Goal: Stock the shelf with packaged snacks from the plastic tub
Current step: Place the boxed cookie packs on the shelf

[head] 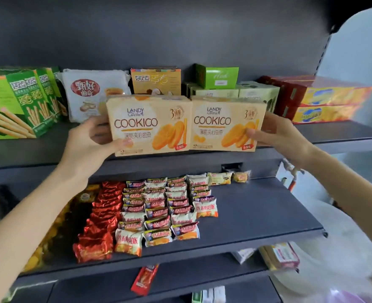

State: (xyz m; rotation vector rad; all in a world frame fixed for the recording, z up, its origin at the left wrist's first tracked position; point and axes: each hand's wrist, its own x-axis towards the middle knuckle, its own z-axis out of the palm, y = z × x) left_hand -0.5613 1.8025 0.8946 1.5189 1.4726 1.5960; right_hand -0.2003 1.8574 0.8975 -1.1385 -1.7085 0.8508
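Two beige Cookico cookie boxes stand side by side at the front edge of the upper shelf (344, 136). My left hand (95, 141) grips the left box (147, 125) at its left end, thumb on the front face. My right hand (276, 134) grips the right box (226, 123) at its right end, thumb on the printed cookies. The boxes touch each other in the middle. The plastic tub is a blurred pale shape (333, 265) at the lower right.
Behind the boxes stand green biscuit-stick boxes (21, 101), a white cookie bag (86, 92), a tan box (156, 82), pale green boxes (235, 88) and red-and-yellow boxes (325, 101). The lower shelf (268, 215) holds rows of small wrapped snacks (158, 208) on its left half.
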